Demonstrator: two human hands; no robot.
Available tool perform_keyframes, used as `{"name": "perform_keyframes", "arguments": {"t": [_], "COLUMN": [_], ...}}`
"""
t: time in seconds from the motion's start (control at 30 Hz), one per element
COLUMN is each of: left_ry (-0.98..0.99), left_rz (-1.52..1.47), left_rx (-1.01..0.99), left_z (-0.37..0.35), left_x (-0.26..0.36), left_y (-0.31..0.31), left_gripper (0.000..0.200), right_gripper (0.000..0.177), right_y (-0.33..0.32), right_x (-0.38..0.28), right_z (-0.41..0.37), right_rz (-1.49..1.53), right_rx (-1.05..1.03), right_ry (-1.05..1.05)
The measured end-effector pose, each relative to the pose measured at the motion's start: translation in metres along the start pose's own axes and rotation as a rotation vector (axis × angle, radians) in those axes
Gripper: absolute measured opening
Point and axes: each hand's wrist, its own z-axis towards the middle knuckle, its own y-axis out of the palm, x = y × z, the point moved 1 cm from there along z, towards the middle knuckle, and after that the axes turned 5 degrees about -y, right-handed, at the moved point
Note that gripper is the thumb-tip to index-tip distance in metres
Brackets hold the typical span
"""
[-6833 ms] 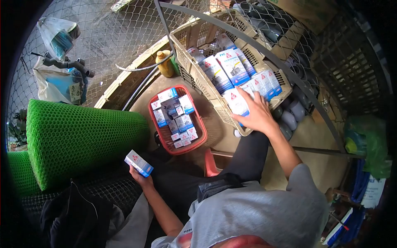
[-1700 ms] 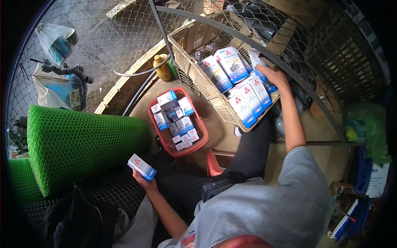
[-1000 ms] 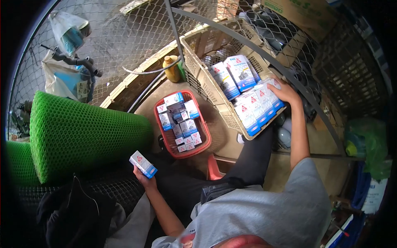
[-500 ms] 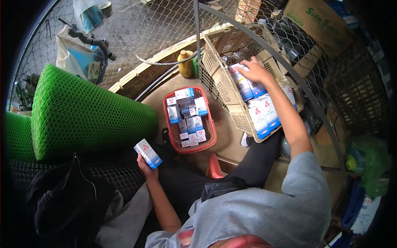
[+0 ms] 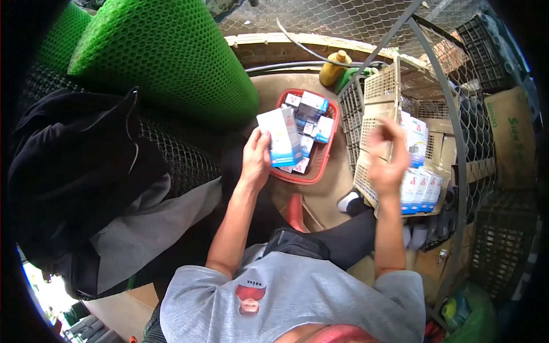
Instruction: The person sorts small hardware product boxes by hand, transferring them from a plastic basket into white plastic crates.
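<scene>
My left hand [image 5: 255, 159] is closed on a white and blue carton [image 5: 279, 137], held above the near left part of a red plastic basket [image 5: 313, 182]. What looks like a second carton is pressed against its right side. Several similar small cartons [image 5: 323, 127] lie in the basket. Blurred by motion, my right hand [image 5: 389, 160] is raised in front of a beige plastic crate [image 5: 380, 88]; its fingers are bent and apart, and I see nothing in them. Inside that crate stand several more white and blue cartons [image 5: 422, 186].
Large rolls of green plastic mesh [image 5: 171, 63] stand at the left, beside a dark jacket [image 5: 68, 166]. A yellow bottle [image 5: 334, 68] is behind the basket. Wire fencing [image 5: 320, 20] runs along the back. A dark crate [image 5: 503, 234] is at the right.
My right hand has come out of the beige crate, towards me. My left hand has moved right, over the basket, with what looks like one more carton in it. The view has turned.
</scene>
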Motion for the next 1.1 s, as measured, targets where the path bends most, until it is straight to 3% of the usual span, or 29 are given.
{"name": "perform_keyframes", "arguments": {"t": [0.07,0.13,0.2,0.27,0.33,0.4,0.47,0.53,0.6,0.7,0.73,0.8,0.83,0.87,0.93,1.07,1.1], "left_ry": [-0.038,-0.001,0.059,0.052,-0.032,-0.157,-0.194,-0.151,-0.289,-0.071,-0.085,-0.165,-0.153,-0.161,-0.246,-0.276,-0.282], "left_rz": [-0.110,0.073,0.143,0.345,0.386,0.421,0.576,0.608,0.606,0.964,0.963,0.933,0.937,0.935,0.939,0.960,0.962], "left_rx": [-0.123,-0.210,-0.239,-0.212,-0.111,-0.030,0.093,-0.082,-0.118,-0.108,-0.095,-0.121,-0.105,-0.088,-0.080,-0.081,-0.082], "left_z": [-0.006,-0.011,-0.002,0.009,0.022,0.030,0.032,0.025,0.029,0.027,0.028,0.031,0.031,0.030,0.031,0.035,0.039], "left_x": [0.008,0.013,0.008,0.006,-0.014,-0.045,-0.078,-0.062,-0.074,-0.066,-0.065,-0.066,-0.063,-0.060,-0.057,-0.059,-0.062], "left_y": [0.048,0.073,0.075,0.047,0.001,-0.061,-0.104,-0.076,-0.086,-0.072,-0.072,-0.074,-0.072,-0.071,-0.071,-0.072,-0.074], "left_gripper": [0.039,0.044,0.047,0.047,0.042,0.040,0.035,0.033,0.031,0.034,0.034,0.033,0.034,0.034,0.036,0.036,0.036], "right_gripper": [0.066,0.078,0.080,0.078,0.072,0.065,0.061,0.063,0.068,0.076,0.076,0.073,0.059,0.059,0.048,0.047,0.047], "right_y": [0.039,0.052,0.039,0.009,-0.032,-0.063,-0.078,-0.086,-0.088,-0.083,-0.074,-0.056,-0.059,-0.067,-0.068,-0.022,-0.024], "right_x": [-0.038,-0.023,-0.014,0.008,0.001,0.056,0.093,0.141,0.189,0.274,0.275,0.282,0.317,0.371,0.459,0.418,0.380], "right_z": [0.000,-0.008,0.000,0.021,0.053,0.063,0.071,0.076,0.082,0.081,0.081,0.086,0.080,0.075,0.063,0.077,0.054], "right_rz": [0.245,0.322,0.439,0.324,-0.127,-0.429,-0.493,-0.654,-0.622,-0.773,-0.766,-0.718,-0.670,-0.661,0.055,0.004,-0.019], "right_rx": [-0.146,-0.225,-0.136,0.003,0.024,0.011,0.049,0.126,0.173,0.189,0.171,-0.076,-0.228,-0.245,-0.213,-0.317,-0.346], "right_ry": [0.270,0.336,0.312,0.241,0.383,0.179,0.221,0.209,0.375,0.334,0.339,0.595,0.495,0.492,0.734,0.703,0.684]}}
